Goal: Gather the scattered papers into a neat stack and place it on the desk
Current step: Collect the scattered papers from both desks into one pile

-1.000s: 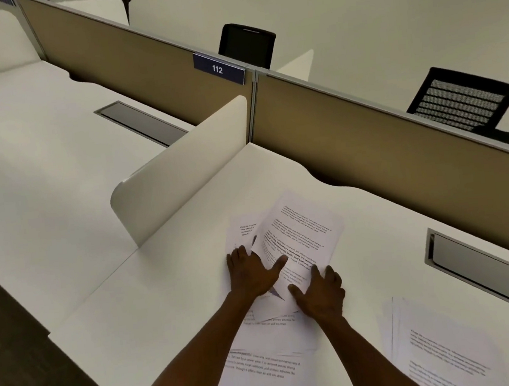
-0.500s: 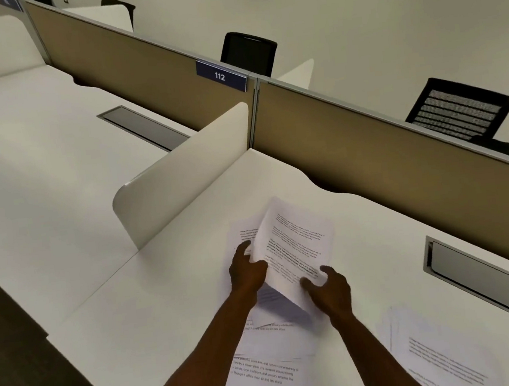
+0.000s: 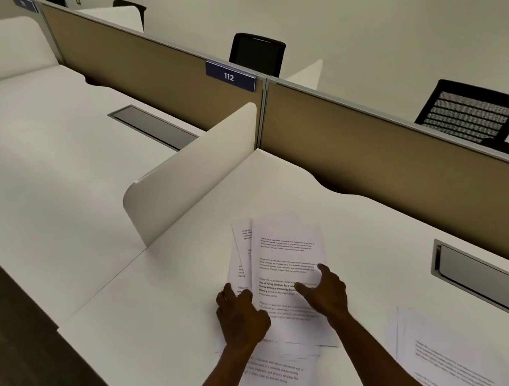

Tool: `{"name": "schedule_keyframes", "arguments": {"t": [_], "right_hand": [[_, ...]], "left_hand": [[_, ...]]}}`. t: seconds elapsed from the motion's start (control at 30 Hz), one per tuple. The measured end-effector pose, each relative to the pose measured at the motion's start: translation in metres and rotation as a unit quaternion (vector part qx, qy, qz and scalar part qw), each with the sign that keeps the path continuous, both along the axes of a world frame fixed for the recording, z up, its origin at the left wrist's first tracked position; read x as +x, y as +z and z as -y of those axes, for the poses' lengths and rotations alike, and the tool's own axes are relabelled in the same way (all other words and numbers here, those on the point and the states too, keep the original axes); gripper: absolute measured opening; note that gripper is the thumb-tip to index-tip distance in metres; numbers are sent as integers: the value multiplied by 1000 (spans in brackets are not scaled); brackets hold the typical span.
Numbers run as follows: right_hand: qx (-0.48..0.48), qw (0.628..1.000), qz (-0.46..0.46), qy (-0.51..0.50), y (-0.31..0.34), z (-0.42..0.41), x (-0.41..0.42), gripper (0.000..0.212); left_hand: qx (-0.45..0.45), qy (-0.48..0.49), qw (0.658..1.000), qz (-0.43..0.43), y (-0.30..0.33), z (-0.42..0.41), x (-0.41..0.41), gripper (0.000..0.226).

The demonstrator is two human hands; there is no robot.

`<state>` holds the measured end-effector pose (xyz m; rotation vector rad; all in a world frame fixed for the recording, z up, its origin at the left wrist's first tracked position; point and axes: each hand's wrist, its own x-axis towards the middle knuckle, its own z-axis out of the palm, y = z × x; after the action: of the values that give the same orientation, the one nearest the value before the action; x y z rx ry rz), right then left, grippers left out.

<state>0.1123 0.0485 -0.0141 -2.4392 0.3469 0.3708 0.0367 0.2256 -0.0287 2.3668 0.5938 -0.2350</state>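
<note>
A loose pile of printed papers [image 3: 289, 271] was seen lying on the white table [image 3: 155, 335], near its front edge, the sheets fanned out with their edges out of line. The top sheet carried short blocks of black text, one of them in bold, and two further sheets showed from under its left side. More sheets [image 3: 275, 376] were spread beneath the forearms toward the table's front edge, partly covered by the pile. A separate fan of printed sheets [image 3: 446, 358] lay well apart to the right, near a grey cable tray [image 3: 488, 278] set into the table.

The left hand [image 3: 241, 317] was laid at the pile's lower left corner, fingers curled over the paper edges; whether a sheet was pinched could not be told. The right hand [image 3: 323, 295] was held open and narrow over the top sheet's right side, thumb and forefinger spread and resting on the paper. Both forearms were stretched forward from the bottom of the view.
</note>
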Motion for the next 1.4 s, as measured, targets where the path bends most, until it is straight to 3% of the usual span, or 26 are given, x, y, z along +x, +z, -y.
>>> {"name": "schedule_keyframes", "arguments": {"t": [0.13, 0.2, 0.33, 0.43, 0.57, 0.73, 0.83, 0.97, 1.2, 1.33, 1.4], "right_hand": [[-81, 994, -16, 71, -2, -4, 3, 100], [-112, 990, -28, 83, -5, -6, 3, 101], [-134, 982, -52, 122, -7, -9, 5, 96], [-137, 976, -52, 163, -4, -7, 3, 96], [-114, 976, -33, 183, -6, 3, -6, 97], [-66, 981, 2, 181, -9, 12, -19, 91], [-54, 985, 33, 159, -8, 13, -29, 85], [-22, 996, 73, 50, -5, 14, -36, 91], [135, 985, 5, -111, -5, 14, -33, 97], [164, 976, -38, -140, -4, 19, -33, 87], [161, 976, -42, -140, -5, 19, -36, 70]], "left_hand": [[-4, 30, 999, 9, 4, -5, 7, 86], [-59, 73, 995, 18, 7, -9, 13, 94], [-220, 155, 963, 27, 9, -19, 27, 94], [-293, 171, 940, 10, 10, -28, 37, 80], [-290, 126, 948, 20, 14, -29, 39, 61], [-239, 55, 969, 45, 15, -24, 37, 79], [-253, 35, 965, 51, 14, -24, 37, 81], [-305, 55, 950, 45, 12, -25, 37, 80], [-275, 58, 960, 10, 8, -24, 25, 96], [-340, 50, 939, -4, 4, -30, 25, 85], [-385, 37, 922, -28, 4, -35, 25, 75]]}}
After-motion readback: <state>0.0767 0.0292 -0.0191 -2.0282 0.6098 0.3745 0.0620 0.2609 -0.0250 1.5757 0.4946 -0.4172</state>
